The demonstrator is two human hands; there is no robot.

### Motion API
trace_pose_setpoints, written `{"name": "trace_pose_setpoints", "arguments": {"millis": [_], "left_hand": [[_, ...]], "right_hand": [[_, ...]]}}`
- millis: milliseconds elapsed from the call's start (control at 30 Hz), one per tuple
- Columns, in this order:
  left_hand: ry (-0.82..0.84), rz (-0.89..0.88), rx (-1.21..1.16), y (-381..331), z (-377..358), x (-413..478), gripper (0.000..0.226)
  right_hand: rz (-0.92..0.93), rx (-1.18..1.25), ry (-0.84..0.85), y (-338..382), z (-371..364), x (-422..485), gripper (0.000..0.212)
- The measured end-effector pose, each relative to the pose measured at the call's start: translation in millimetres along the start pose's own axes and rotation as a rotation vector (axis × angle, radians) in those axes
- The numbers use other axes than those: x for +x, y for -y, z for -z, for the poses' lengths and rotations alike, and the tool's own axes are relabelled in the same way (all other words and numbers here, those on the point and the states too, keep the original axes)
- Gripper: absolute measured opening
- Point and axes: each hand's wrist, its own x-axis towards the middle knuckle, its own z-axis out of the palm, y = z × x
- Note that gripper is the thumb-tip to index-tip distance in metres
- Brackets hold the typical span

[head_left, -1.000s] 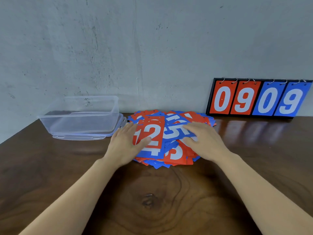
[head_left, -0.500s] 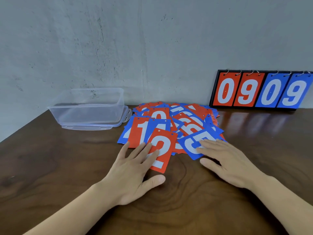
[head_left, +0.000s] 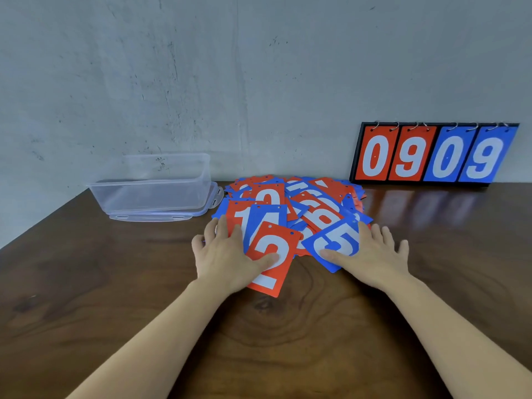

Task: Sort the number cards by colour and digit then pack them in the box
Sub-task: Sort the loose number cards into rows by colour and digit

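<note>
Both flat, the left hand (head_left: 227,254) presses the red 2 card (head_left: 273,254) and the right hand (head_left: 371,251) the blue 5 card (head_left: 334,243), near the pile (head_left: 302,203). The slippery cards may slide off the desk (head_left: 115,283).

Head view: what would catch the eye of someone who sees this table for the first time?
First, the loose heap of red and blue number cards in the middle of the table; the left hand lies flat touching a red 2 card, the right hand a blue 5 card. Next, the flip scoreboard reading 0909 at the back right by the wall. A clear box stands at the back left.
</note>
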Motion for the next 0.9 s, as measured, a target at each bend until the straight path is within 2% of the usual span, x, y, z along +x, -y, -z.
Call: {"name": "trace_pose_setpoints", "arguments": {"millis": [167,267,467,567,633,733,800,900], "left_hand": [[0.073,0.005,-0.035,9.2,10.1,-4.8,0.086],[0.109,0.06,-0.128,2.8,15.9,0.6,0.075],[0.197,0.196,-0.277,-8.3,19.6,9.4,0.07],[0.152,0.229,-0.368,-10.5,18.2,6.8,0.061],[0.074,0.224,-0.462,-8.7,15.1,1.9,0.048],[-0.02,0.288,-0.75,7.4,14.3,-0.7,0.026],[-0.099,0.385,-0.975,25.8,20.8,-1.9,0.026],[-0.185,0.479,-1.11,56.5,33.4,-11.8,0.032]], "right_hand": [[0.185,0.201,0.025,-27.4,10.7,-3.0,0.108],[0.234,0.279,0.007,-25.7,14.3,-6.9,0.092],[0.331,0.251,-0.166,7.8,4.4,-15.4,0.06],[0.324,0.329,-0.25,39.7,3.8,-20.7,0.045],[0.31,0.423,-0.231,62.0,1.9,-20.1,0.039],[0.272,0.418,-0.198,89.6,0.7,-13.9,0.049],[0.262,0.276,-0.144,102.8,-0.8,-8.9,0.072],[0.219,0.125,-0.055,114.7,-8.8,-7.9,0.108]]}}
